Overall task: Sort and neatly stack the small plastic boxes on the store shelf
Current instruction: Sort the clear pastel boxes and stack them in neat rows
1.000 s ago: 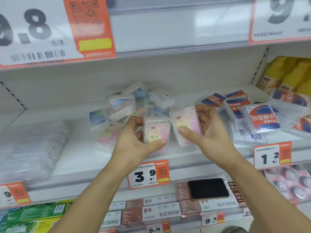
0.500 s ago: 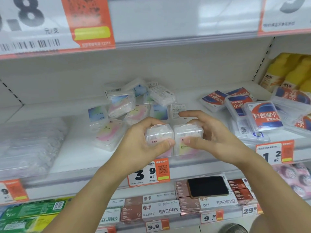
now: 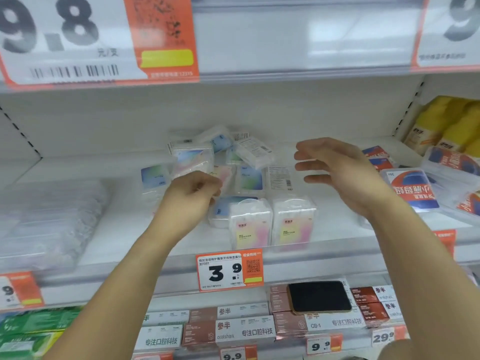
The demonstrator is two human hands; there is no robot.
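Clear plastic marks the two pastel boxes [image 3: 272,223] we see standing upright side by side at the shelf [image 3: 124,224] front, below and between our hands. Our left hand [image 3: 191,197] reaches into the jumbled pile [image 3: 220,162], its fingers [image 3: 207,185] curled; whether they grip a box we cannot tell. Our right hand [image 3: 340,172] hovers above, fingers [image 3: 309,165] spread wide, holding nothing.
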